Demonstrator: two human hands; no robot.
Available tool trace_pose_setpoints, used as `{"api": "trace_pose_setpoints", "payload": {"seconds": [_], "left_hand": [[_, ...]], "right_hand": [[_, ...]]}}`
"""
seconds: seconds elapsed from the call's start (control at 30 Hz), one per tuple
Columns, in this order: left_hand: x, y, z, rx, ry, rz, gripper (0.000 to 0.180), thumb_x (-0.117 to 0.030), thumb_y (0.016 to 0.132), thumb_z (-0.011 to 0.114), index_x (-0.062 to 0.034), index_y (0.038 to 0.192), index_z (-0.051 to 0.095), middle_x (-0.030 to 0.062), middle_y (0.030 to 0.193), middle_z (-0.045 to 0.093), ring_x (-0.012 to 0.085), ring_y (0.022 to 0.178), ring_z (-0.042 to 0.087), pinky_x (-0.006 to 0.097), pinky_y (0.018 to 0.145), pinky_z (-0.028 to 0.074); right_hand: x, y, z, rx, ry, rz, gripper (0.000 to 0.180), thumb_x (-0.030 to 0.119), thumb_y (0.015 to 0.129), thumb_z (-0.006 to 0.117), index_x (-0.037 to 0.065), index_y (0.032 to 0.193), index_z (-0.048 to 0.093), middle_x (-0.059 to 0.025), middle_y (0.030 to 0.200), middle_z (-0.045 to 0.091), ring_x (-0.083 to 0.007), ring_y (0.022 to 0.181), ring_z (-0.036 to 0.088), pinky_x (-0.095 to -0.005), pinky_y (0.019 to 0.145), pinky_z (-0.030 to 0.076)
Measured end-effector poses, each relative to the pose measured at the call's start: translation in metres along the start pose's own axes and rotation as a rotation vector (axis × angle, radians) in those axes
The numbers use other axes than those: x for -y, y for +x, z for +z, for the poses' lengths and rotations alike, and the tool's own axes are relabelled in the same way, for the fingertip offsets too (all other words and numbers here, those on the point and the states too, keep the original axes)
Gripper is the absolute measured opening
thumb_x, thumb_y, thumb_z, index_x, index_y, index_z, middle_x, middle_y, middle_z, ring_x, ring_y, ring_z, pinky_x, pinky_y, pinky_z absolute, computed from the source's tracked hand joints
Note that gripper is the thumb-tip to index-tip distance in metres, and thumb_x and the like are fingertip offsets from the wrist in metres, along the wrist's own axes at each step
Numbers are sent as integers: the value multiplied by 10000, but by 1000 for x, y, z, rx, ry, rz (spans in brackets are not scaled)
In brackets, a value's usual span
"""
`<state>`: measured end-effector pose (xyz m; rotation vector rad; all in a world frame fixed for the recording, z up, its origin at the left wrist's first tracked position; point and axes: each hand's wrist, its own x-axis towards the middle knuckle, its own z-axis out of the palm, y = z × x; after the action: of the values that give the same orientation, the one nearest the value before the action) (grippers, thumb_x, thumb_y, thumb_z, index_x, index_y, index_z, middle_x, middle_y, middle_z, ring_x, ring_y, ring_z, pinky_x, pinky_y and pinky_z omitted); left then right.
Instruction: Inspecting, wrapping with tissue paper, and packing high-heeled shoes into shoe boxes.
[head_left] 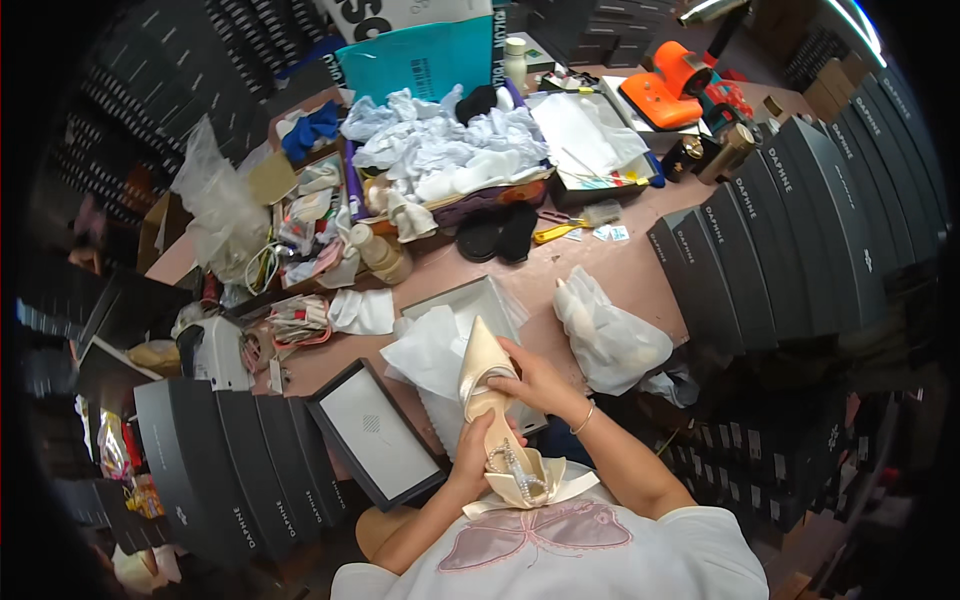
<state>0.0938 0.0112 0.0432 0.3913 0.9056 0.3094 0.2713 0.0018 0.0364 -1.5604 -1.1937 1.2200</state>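
Note:
A cream satin pointed-toe shoe (478,352) is held in front of my chest, its toe pointing away from me. Beaded strands lie at its heel end, where there is a large cream bow (530,482). My left hand (472,455) wraps round the middle of the shoe from the left. My right hand (535,380) grips the side of the front part, thumb over the opening. Beneath and beyond the shoe lies an open shoe box (497,300) with white tissue paper (425,345) spilling out. A dark-rimmed box lid (375,432) rests to the left, pale inside up.
A white plastic-wrapped bundle (612,335) lies right of the box. Dark shoe boxes stand in rows at left (200,465) and right (770,240). Farther back are a bin of crumpled white paper (450,145), yellow-handled scissors (558,232), a cream bottle (380,252) and an orange device (662,85).

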Motion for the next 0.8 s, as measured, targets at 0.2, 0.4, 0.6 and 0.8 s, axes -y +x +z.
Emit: {"api": "trace_pose_setpoints", "payload": {"seconds": [0.2, 0.4, 0.6, 0.8], "left_hand": [[-36, 49, -11, -334, 338, 861, 413, -103, 953, 510, -3, 1339, 405, 129, 1293, 487, 205, 1165, 515, 324, 992, 414], [-3, 24, 4, 196, 750, 527, 722, -66, 836, 683, -8, 1436, 285, 119, 1385, 406, 208, 1288, 400, 349, 1069, 341], [33, 18, -4, 122, 470, 605, 660, -130, 841, 668, 30, 1377, 318, 124, 1314, 480, 206, 1176, 502, 339, 942, 452], [-10, -23, -35, 8, -111, 459, 356, -102, 866, 538, 14, 1203, 530, 95, 1102, 614, 200, 1000, 618, 338, 882, 500]], "right_hand": [[-62, -23, -85, -410, -1043, 215, 810, 342, 719, 760, 13, 1360, 389, -189, 1097, 617, -370, 1072, 558, -496, 953, 380], [-143, -37, -103, -306, -816, 263, 390, 348, 776, 704, -27, 839, 614, -208, 813, 644, -371, 761, 639, -446, 673, 488], [23, -33, -9, -131, -270, 16, 384, 317, 839, 661, -60, 796, 600, -261, 720, 602, -412, 683, 610, -429, 620, 474], [87, -20, 2, -492, -652, -597, 278, 194, 754, 718, 81, 993, 630, -105, 1174, 580, -337, 1204, 460, -520, 981, 349]]}}
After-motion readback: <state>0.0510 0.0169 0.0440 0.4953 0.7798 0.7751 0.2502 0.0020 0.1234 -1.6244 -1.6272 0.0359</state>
